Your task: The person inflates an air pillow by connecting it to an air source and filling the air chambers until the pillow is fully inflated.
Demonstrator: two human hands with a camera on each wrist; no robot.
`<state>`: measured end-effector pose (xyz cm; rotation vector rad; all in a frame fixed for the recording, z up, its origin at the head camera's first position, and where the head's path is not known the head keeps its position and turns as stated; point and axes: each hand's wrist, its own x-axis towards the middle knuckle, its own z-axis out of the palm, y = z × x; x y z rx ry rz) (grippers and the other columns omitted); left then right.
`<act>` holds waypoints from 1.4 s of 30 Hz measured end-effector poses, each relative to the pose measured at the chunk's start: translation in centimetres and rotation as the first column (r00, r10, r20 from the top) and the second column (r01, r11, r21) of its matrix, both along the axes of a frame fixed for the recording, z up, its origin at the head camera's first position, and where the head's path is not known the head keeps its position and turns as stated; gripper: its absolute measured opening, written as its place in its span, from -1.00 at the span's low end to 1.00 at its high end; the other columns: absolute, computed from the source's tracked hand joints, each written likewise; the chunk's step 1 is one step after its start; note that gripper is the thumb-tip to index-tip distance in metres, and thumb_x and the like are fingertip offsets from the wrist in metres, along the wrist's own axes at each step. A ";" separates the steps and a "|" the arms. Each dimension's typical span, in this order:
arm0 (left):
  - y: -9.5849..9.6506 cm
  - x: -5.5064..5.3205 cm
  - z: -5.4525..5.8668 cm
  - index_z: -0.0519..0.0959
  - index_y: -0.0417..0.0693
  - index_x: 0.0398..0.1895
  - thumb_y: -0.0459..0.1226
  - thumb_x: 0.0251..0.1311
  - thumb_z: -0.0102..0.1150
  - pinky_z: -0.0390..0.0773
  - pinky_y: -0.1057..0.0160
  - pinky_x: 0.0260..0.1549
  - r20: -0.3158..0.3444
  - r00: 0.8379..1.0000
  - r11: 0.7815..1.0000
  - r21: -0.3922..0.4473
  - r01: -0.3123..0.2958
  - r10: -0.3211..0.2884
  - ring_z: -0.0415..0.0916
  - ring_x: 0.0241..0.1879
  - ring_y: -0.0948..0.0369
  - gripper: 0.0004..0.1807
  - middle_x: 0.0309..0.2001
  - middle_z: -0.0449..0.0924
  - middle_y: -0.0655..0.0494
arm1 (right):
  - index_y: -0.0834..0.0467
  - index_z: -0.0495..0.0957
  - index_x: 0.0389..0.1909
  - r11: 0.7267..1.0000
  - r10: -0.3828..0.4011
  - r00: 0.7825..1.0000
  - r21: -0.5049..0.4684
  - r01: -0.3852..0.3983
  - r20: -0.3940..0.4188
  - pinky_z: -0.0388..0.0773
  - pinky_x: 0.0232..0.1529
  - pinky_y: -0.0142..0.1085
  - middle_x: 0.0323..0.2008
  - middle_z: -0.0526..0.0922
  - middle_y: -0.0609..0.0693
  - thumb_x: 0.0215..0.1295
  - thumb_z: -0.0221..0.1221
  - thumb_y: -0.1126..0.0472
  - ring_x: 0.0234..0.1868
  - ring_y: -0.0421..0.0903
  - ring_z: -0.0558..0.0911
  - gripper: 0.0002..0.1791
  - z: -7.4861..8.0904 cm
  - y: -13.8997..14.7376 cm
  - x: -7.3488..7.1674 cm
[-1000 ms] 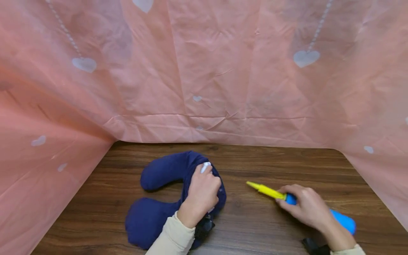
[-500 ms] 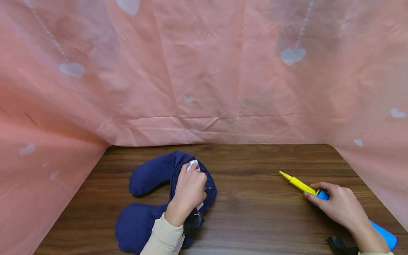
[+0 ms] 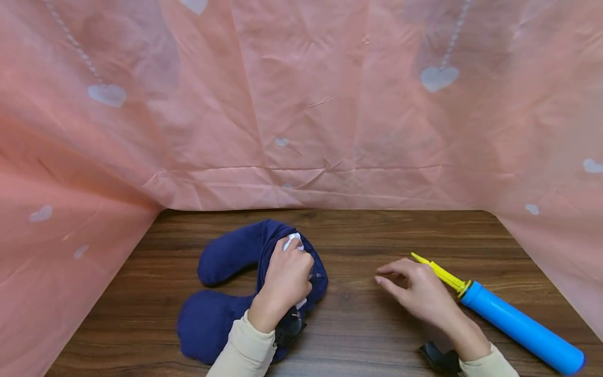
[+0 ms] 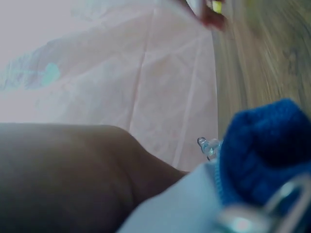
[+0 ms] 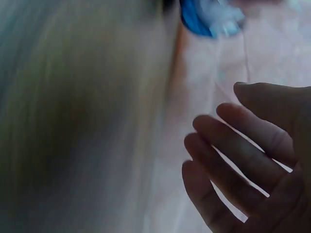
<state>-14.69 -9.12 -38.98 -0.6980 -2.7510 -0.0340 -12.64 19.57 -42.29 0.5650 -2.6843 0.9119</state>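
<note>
Pink sheet (image 3: 301, 104): a big crinkly sheet with white hearts hangs behind and at both sides of the worktop.
Worktop (image 3: 358, 324): brown wood, and everything lies on it.
Neck pillow (image 3: 221, 293): dark blue and bent like a U. It lies on the left part of the worktop, and its two ends point left.
Pump (image 3: 509, 319): a long blue tube with a yellow tip. It lies flat on the right part of the worktop. It runs slanted, and the yellow tip points up and left, toward the back. The blue end is near the front right corner.
Left hand (image 3: 285, 280): its grip is closed round the bend of the pillow. The fingers pinch blue cloth beside a small white bit (image 3: 293, 241).
Right hand (image 3: 419, 293): its grip is loose and holds nothing. The fingers are spread out and point left. It is just left of the yellow tip. I cannot tell if it touches the tip.
</note>
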 end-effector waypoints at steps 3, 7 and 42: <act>0.6 0.2 0.1 0.71 0.13 -0.67 -0.26 -0.03 0.60 0.44 -0.08 0.41 -0.009 1.000 1.000 -0.002 0.022 -0.022 0.62 0.06 0.12 -0.78 -0.55 0.70 0.28 | 0.00 0.84 -0.12 0.993 0.084 0.989 -0.089 -0.073 0.122 0.64 -0.28 -0.34 -0.25 0.83 -0.22 0.42 0.42 0.12 -0.29 -0.33 0.70 -0.89 -0.9 -2.3 -0.7; 1.5 0.4 0.0 0.74 0.13 -0.64 -0.21 -0.01 0.61 0.46 -0.06 0.38 -0.024 0.998 0.998 -0.011 0.059 -0.059 0.63 0.01 0.13 -0.81 -0.52 0.73 0.28 | 0.10 0.83 -0.07 0.952 0.211 0.939 -0.275 -0.134 0.271 0.66 -0.27 -0.38 -0.24 0.86 -0.08 0.49 0.35 0.12 -0.30 -0.31 0.73 -0.83 -2.0 -4.2 -1.6; 2.3 1.2 0.1 0.74 0.13 -0.63 -0.17 0.02 0.62 0.44 -0.06 0.40 0.014 0.998 0.997 -0.024 0.066 -0.066 0.62 0.00 0.12 -0.80 -0.53 0.72 0.27 | 0.46 0.71 0.02 0.758 0.435 0.772 -0.651 -0.036 0.464 0.70 -0.27 -0.30 -0.22 0.88 0.00 0.49 0.33 0.20 -0.22 -0.19 0.81 -0.65 -3.5 -6.1 -2.2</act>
